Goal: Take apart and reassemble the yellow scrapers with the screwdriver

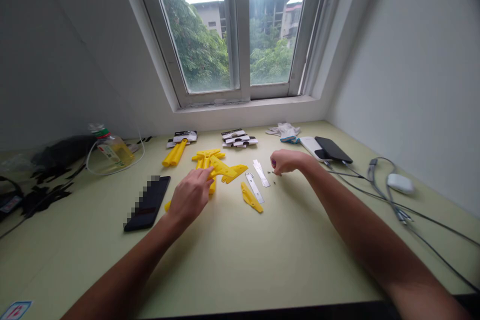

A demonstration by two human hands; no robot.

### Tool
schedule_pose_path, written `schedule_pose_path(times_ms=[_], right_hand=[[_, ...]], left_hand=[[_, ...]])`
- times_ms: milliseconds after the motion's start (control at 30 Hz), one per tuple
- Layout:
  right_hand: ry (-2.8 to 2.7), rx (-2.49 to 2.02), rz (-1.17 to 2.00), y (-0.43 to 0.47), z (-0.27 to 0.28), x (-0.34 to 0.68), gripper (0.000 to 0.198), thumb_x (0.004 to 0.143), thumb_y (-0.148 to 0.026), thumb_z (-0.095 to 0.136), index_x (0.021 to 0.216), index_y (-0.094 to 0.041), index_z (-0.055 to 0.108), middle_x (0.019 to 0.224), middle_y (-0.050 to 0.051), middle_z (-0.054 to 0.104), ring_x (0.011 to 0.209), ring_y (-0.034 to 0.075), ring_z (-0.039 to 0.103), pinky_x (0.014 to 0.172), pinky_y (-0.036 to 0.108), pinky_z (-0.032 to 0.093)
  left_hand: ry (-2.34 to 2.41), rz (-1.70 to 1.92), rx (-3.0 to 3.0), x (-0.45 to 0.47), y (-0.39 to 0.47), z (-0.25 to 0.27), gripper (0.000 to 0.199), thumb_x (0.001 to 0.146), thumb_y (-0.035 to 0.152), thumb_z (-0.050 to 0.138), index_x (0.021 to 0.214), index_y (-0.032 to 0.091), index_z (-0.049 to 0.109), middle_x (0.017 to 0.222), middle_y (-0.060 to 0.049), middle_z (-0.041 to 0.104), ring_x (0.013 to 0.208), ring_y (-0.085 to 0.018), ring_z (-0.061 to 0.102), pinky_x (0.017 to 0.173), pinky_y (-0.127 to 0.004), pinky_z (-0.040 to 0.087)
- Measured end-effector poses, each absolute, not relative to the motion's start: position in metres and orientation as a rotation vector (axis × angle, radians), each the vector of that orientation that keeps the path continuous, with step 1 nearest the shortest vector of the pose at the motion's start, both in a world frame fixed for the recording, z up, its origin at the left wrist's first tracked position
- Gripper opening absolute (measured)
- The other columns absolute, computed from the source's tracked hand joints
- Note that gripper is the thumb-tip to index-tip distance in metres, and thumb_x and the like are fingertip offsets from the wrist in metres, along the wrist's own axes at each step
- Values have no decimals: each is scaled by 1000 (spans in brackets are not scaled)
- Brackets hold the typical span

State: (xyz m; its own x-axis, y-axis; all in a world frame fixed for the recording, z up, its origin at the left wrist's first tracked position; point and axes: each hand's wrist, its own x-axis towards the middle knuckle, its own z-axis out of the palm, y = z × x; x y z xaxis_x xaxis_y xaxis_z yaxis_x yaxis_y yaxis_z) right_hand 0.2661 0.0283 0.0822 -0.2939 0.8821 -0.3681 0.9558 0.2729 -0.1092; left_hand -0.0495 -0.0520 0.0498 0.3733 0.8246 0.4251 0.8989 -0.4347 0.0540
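- Our left hand [191, 192] grips the yellow finned part [234, 172] over the table [232, 260].
- Our right hand [287, 161] bends down at the small screws [274, 182]; we cannot tell whether it pinches one.
- We see red marking on the blue-edged sticker [15, 310], not clearly readable.
- The bottle [123, 151] bears a label we cannot read.

Held yellow piece [226, 171] partly hidden
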Motion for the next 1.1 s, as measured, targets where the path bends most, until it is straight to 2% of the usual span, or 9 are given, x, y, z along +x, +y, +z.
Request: schedule_pose_path(times_ms=[133, 233, 367, 600, 767, 1100], right_hand=[[2260, 1696, -521, 31, 71, 265, 29, 60, -22, 65, 88, -15, 71, 76, 6, 69, 59, 14, 59, 51, 23, 38], [2228, 1705, -526, 30, 68, 260, 30, 57, -17, 65, 86, -13, 71, 75, 8, 69, 57, 15, 59, 50, 24, 39], [2215, 1723, -522, 27, 69, 256, 29, 56, -13, 64, 85, -12, 71, 70, 8, 68, 52, 16, 58, 48, 25, 40], [2365, 1752, -421, 20, 90, 257, 23, 65, -18, 66, 87, -15, 71, 83, 9, 70, 65, 16, 62, 52, 24, 38], [2411, 1817, -351, 8, 117, 261, 18, 72, -25, 64, 86, -15, 70, 85, 10, 70, 74, 19, 61, 54, 26, 36], [2364, 1852, -376, 2, 130, 265, 18, 80, -34, 62, 83, -17, 66, 81, 9, 66, 69, 18, 57, 53, 27, 33]], left_hand=[[-1693, -689, -2413, -61, -39, 60, 33, 94, 26, 48, 124, 16, 57, 121, -12, 66, 112, -25, 60, 97, -38, 48], [-1850, -701, -2421, -68, -23, 72, 32, 91, 29, 53, 120, 17, 59, 114, -10, 69, 103, -24, 65, 91, -34, 50], [-2030, -534, -2415, -69, 7, 87, 34, 84, 36, 62, 113, 17, 61, 98, -8, 72, 89, -22, 67, 79, -30, 50], [-2093, -210, -2327, -55, 57, 83, 37, 82, 46, 59, 101, 15, 65, 106, -15, 70, 101, -27, 63, 78, -28, 46], [-2170, -137, -2310, -49, 73, 72, 50, 78, 54, 59, 113, 19, 62, 110, -13, 70, 103, -28, 64, 79, -29, 45], [-2228, -178, -2386, -56, 67, 67, 61, 82, 64, 50, 130, 28, 54, 123, -9, 66, 112, -28, 60, 87, -31, 44]])
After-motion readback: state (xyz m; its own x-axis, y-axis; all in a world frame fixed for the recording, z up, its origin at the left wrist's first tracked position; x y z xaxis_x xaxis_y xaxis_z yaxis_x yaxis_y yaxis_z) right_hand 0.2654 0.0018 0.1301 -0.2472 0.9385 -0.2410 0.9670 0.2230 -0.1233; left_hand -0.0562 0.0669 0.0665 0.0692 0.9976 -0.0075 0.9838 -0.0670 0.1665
